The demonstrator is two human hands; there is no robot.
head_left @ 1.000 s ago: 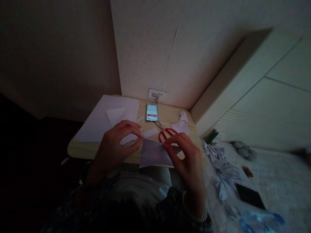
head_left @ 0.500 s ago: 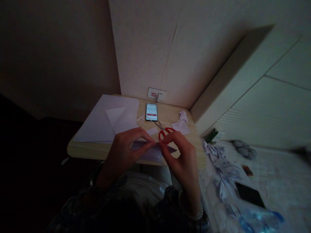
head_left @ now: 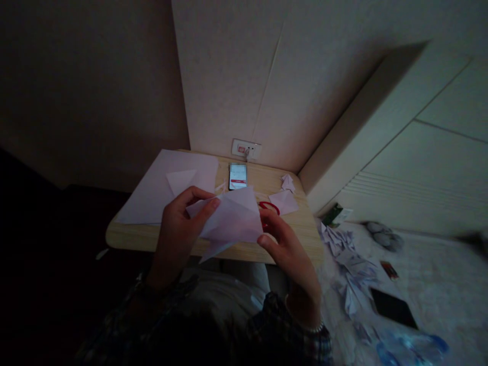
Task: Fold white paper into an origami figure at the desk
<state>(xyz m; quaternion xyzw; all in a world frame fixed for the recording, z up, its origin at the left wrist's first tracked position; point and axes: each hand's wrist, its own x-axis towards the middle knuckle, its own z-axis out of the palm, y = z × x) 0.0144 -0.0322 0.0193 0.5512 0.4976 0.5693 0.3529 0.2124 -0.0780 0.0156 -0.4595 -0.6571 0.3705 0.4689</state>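
Observation:
I hold a folded white sheet of paper (head_left: 233, 218) up over the near edge of a small wooden table (head_left: 152, 235). My left hand (head_left: 179, 231) pinches its left side between thumb and fingers. Fingers curled, my right hand (head_left: 285, 244) grips the sheet's right edge from below. The raised sheet hides most of a pair of red-handled scissors (head_left: 270, 206) lying on the table behind it.
A lit phone (head_left: 238, 176) lies at the table's back, near a wall socket (head_left: 246, 148). Large white sheets (head_left: 160, 185) cover the table's left; small folded pieces (head_left: 284, 201) lie at its right. Crumpled papers (head_left: 348, 264), a dark phone (head_left: 392, 308) and a plastic bottle (head_left: 412, 348) rest on the bed.
The paper lay flat at the table edge under both hands' fingertips; now it is lifted and tilted toward me, covering the scissors. Both hands rose with it.

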